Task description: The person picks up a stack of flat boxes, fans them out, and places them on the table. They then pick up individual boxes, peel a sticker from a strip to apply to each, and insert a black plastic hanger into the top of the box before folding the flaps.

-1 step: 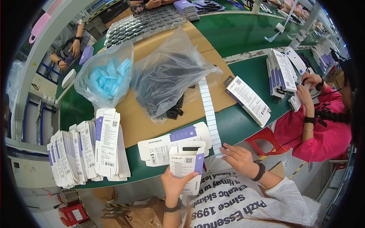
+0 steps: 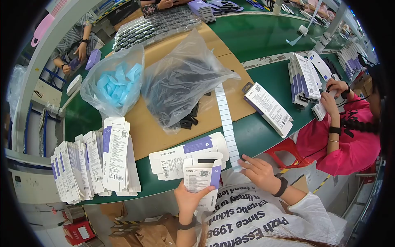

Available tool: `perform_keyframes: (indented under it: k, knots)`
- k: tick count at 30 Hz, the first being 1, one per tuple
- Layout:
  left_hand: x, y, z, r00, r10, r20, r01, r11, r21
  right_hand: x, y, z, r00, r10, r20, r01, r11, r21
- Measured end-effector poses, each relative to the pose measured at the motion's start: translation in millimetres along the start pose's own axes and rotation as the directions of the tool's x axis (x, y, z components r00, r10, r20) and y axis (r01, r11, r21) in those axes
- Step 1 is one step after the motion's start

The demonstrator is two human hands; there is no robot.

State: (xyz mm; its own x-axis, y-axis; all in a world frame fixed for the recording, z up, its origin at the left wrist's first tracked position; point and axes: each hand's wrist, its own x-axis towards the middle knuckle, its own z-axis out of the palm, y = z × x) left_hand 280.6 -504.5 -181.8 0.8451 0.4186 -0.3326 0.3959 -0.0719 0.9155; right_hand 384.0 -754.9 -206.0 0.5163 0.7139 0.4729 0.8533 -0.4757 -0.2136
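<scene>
My left hand [image 2: 189, 199] grips a white and purple carton [image 2: 200, 178] upright, thumb across its printed front. The carton's top flap stands up, and a black piece [image 2: 205, 161] shows at its mouth. My right hand [image 2: 260, 175] has its fingers stretched out at the near end of a long strip of white labels [image 2: 227, 127]; whether a fingertip presses the strip is hard to make out. Just beyond the held carton, a flattened white and purple carton [image 2: 164, 160] lies on the green table [image 2: 150, 185].
Several flattened cartons [image 2: 116, 156] stand stacked at left. Clear bags hold light-blue pieces [image 2: 117, 86] and dark pieces [image 2: 181, 88] on cardboard [image 2: 242, 99]. A closed carton [image 2: 268, 109] lies at right. A co-worker in pink [image 2: 345, 140] handles cartons there; other people's hands show at the far side.
</scene>
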Motion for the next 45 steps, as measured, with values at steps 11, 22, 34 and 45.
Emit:
perform_keyframes:
  k: [11, 22, 34, 45]
  knots:
    - [-2, 2, 6, 0.985, 0.169, -0.02, -0.148, 0.906, 0.396, 94, -10, -83, 0.947, 0.191, 0.259, -0.288, 0.862, 0.417]
    - [-7, 12, 17, 0.965, 0.26, -0.014, -0.232, 0.882, 0.409, 126, -12, -55, 0.956, -0.028, 0.293, -0.028, 0.983, 0.183]
    - [-11, 20, 13, 0.98, 0.195, 0.029, -0.192, 0.913, 0.361, 137, -3, -46, 0.922, 0.259, 0.287, -0.362, 0.841, 0.403]
    - [-13, -35, 67, 0.984, 0.171, 0.054, -0.143, 0.929, -0.343, 93, -15, -24, 0.805, 0.504, 0.311, -0.537, 0.4, 0.743]
